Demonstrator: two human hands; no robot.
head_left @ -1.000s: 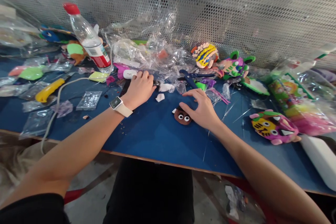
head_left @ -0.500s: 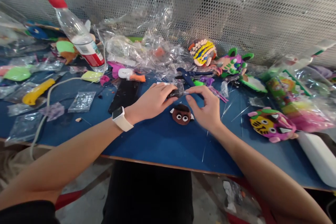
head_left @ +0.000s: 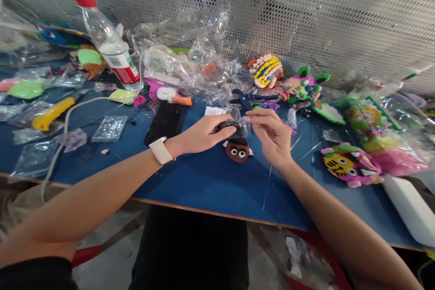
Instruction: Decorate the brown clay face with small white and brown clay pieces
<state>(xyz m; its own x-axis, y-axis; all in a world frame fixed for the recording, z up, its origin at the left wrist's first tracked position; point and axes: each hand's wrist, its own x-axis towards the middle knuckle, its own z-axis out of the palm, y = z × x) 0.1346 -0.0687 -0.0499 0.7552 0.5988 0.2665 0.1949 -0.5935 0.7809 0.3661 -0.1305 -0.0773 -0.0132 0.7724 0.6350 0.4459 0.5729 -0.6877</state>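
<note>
My left hand [head_left: 212, 133] is closed around a small clear plastic bag with black clay [head_left: 227, 124] inside, thumb in front and fingers behind. My right hand [head_left: 272, 136] pinches the right edge of the same clear bag [head_left: 246, 128] between thumb and forefinger. Just below the bag, a brown clay face [head_left: 238, 152] with two round white eyes, a dark top and white side pieces lies on the blue table [head_left: 210, 181]. Behind my hands is a pair of dark blue pliers [head_left: 248, 98].
A black phone [head_left: 165, 122] lies left of my hands. Farther left are a yellow utility knife [head_left: 52, 115], a white cable [head_left: 63, 145] and a red-capped bottle [head_left: 117, 56]. At right are a colourful clay face [head_left: 351, 164] and a white case [head_left: 409, 210]. Crumpled plastic [head_left: 204, 63] lines the back.
My right hand has shifted a little rightward, and more of the bag shows between my hands. The whole view has also moved slightly. The brown face stays on the table.
</note>
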